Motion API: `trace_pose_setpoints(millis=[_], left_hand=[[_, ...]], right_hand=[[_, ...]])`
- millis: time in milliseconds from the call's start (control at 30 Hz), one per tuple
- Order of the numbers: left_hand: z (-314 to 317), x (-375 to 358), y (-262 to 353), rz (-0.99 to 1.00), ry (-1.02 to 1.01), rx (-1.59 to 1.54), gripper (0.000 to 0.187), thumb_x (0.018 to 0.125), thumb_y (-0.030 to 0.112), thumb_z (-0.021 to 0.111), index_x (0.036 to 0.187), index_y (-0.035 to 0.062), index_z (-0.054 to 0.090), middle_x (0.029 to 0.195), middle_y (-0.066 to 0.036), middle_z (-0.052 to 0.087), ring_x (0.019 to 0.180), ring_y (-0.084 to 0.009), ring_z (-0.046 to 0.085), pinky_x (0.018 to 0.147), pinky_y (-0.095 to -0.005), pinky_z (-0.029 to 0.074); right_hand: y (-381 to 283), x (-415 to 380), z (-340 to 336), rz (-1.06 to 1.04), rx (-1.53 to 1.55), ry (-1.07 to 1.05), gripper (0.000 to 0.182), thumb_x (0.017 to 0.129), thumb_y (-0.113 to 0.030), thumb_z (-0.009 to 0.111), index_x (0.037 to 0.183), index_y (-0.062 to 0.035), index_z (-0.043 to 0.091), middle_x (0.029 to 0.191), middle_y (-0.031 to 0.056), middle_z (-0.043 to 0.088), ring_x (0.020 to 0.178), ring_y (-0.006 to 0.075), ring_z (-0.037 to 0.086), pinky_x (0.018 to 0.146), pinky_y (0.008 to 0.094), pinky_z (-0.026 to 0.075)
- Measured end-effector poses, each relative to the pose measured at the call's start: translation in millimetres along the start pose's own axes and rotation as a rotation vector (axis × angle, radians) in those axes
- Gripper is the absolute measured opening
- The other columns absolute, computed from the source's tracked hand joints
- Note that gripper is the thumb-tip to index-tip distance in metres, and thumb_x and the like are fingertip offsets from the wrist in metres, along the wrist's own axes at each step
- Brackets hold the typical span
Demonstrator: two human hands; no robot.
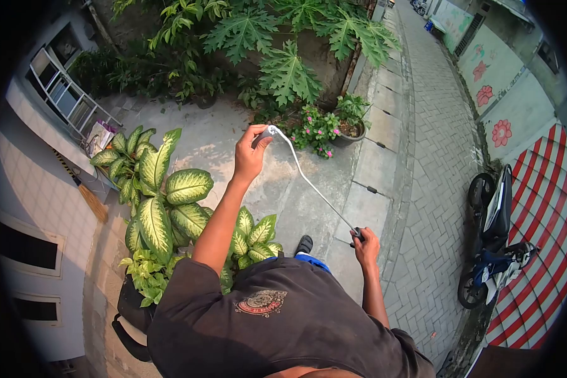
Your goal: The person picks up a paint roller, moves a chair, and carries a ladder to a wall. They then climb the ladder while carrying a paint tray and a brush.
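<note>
A thin white cord-like length (pixel 307 179), bent near its upper end, stretches between my two hands above the concrete. My left hand (pixel 251 156) is raised out front and closed around a dark grey, handle-like end piece (pixel 263 135). Lower and to the right, my right hand (pixel 366 246) is closed on a small black piece (pixel 357 234) at the other end of the white length. I cannot make out whether the length is a flexible cord or a stiff rod. Leafy potted plants (pixel 170 217) stand below my left forearm.
A pot of pink flowers (pixel 321 129) and a papaya plant (pixel 290 69) are ahead. One sandalled foot (pixel 304 244) shows below. On the right, motorbikes (pixel 491 252) are parked along the paved lane (pixel 431 138). A broom (pixel 91 198) leans by the left wall.
</note>
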State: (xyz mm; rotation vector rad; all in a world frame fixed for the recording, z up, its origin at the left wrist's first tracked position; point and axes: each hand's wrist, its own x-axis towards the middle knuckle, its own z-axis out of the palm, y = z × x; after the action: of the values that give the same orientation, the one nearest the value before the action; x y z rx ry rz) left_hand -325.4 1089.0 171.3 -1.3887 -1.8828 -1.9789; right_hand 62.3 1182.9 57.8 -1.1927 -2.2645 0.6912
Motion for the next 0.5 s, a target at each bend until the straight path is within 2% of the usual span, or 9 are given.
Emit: trace_pose_setpoints(millis=[100, 200, 300, 500], left_hand=[[28.4, 15.9, -8.1, -0.009, -0.003, -0.028, 0.023, 0.089, 0.011, 0.067, 0.106, -0.0015, 0.058, 0.108, -0.011, 0.065, 0.096, -0.0184, 0.063, 0.083, -0.0298, 0.050], [60.8, 31.7, -14.4, -0.018, 0.007, -0.091, 0.024, 0.087, 0.009, 0.069, 0.105, -0.0008, 0.057, 0.109, -0.012, 0.063, 0.096, -0.0190, 0.063, 0.084, -0.0303, 0.050], [83.4, 46.2, -17.7, -0.042, 0.016, -0.056, 0.023, 0.086, 0.011, 0.070, 0.103, 0.0003, 0.059, 0.111, -0.009, 0.063, 0.098, -0.0185, 0.059, 0.088, -0.0308, 0.046], [104.3, 66.9, -40.5, 0.010, 0.038, -0.004, 0.028, 0.089, 0.013, 0.067, 0.113, 0.0004, 0.060, 0.111, -0.010, 0.065, 0.098, -0.0214, 0.063, 0.088, -0.0313, 0.048]], right_hand=[[12.4, 20.2, -6.4, 0.025, -0.016, 0.022, 0.024, 0.080, -0.021, 0.073, 0.076, -0.0011, 0.060, 0.068, 0.0117, 0.049, 0.060, 0.0309, 0.051, 0.056, 0.0391, 0.038], [25.2, 40.3, -12.9, 0.064, -0.056, -0.010, 0.017, 0.079, -0.022, 0.073, 0.084, -0.0067, 0.068, 0.071, 0.0108, 0.053, 0.063, 0.0312, 0.055, 0.057, 0.0399, 0.040], [33.2, 63.2, -14.4, 0.076, -0.014, 0.019, 0.026, 0.080, -0.024, 0.072, 0.076, -0.0010, 0.060, 0.068, 0.0120, 0.049, 0.059, 0.0312, 0.050, 0.055, 0.0392, 0.037], [56.2, 110.4, -13.8, -0.016, -0.058, 0.046, 0.019, 0.082, -0.023, 0.071, 0.083, -0.0044, 0.066, 0.070, 0.0122, 0.054, 0.062, 0.0317, 0.054, 0.057, 0.0391, 0.041]])
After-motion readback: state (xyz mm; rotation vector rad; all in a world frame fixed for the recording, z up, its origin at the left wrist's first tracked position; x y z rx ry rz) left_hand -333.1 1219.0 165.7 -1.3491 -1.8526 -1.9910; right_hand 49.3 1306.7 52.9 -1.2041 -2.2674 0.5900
